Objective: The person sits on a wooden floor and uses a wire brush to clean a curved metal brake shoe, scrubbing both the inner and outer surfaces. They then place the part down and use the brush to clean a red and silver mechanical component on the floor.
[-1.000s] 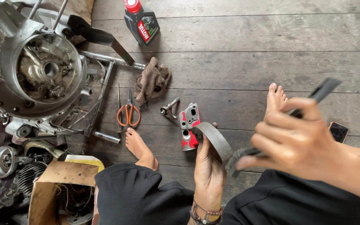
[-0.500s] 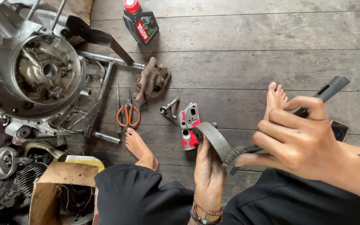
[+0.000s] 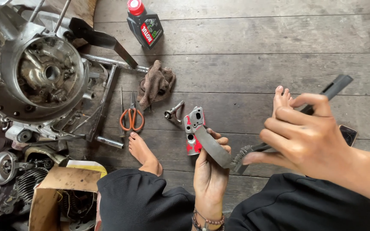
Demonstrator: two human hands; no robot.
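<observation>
Brake shoe (image 3: pixel 213 146), a curved grey metal piece, sits in the left hand (image 3: pixel 210 171) above the person's lap, over the plank floor (image 3: pixel 253 38); since half a second ago it has been turned, so that its flat grey face now shows as a straighter strip where an arched band showed before, and the fingers have curled further round its edge. Engine casing (image 3: pixel 31 72), the biggest thing in view, lies at the upper left on its metal frame, unchanged; a cardboard box (image 3: pixel 58 192) of parts stands below it at the lower left. Right hand (image 3: pixel 305 137) is clenched round the dark handle of a wire brush (image 3: pixel 253 149), knuckles toward the camera, thumb under, the handle sticking up and right past the forefinger; the bristles have drawn slightly off and now stand just beside the shoe's lower end. Left hand is upright, wrist down, palm toward the shoe, gripping it. Oil bottle (image 3: pixel 145 26) with a red cap stands at the top; a brown rag (image 3: pixel 156 83) lies below it; orange-handled scissors (image 3: pixel 132 113) lie beside the rag; a red-stained metal block (image 3: pixel 193 128) lies on the floor just behind the shoe.
</observation>
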